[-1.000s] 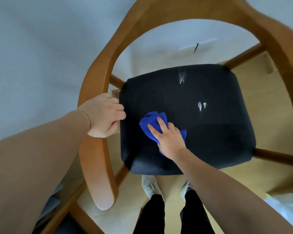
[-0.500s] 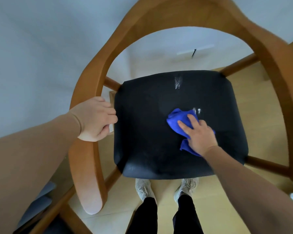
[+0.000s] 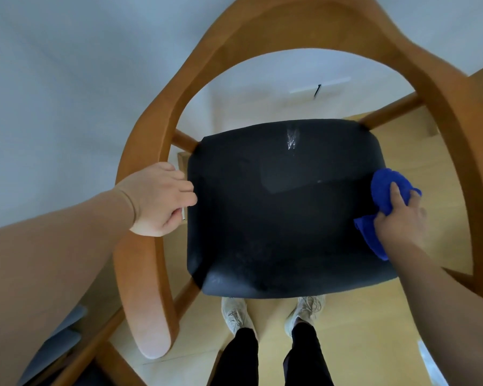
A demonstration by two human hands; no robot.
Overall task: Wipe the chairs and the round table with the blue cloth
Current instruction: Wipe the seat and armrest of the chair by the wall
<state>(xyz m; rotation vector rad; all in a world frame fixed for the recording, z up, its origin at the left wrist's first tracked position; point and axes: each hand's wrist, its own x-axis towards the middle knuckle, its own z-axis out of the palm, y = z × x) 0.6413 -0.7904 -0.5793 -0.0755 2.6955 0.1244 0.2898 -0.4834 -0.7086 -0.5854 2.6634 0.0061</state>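
While your left hand (image 3: 162, 200) grips the wooden armrest (image 3: 140, 263), your right hand (image 3: 400, 221) holds the bunched blue cloth (image 3: 384, 185) against the right edge of the black seat (image 3: 276, 218).

Chair frame (image 3: 148, 274): mid-brown wood, smooth, with a soft satin sheen that looks paler at the arm tip. Seat pad (image 3: 276, 218): black covering, matt and fine-grained, with a whitish streaky smear near the back edge and a faint dull sheen at the front. Blue cloth (image 3: 385, 188): soft pile textile, nubby, matt. Floor (image 3: 273, 324): pale wood-look surface, smooth, low sheen. Shoes (image 3: 234, 316): off-white knit mesh, rough-textured. Trousers (image 3: 240, 358): black cloth, matt. Wall (image 3: 53, 107): white, matt, plain.
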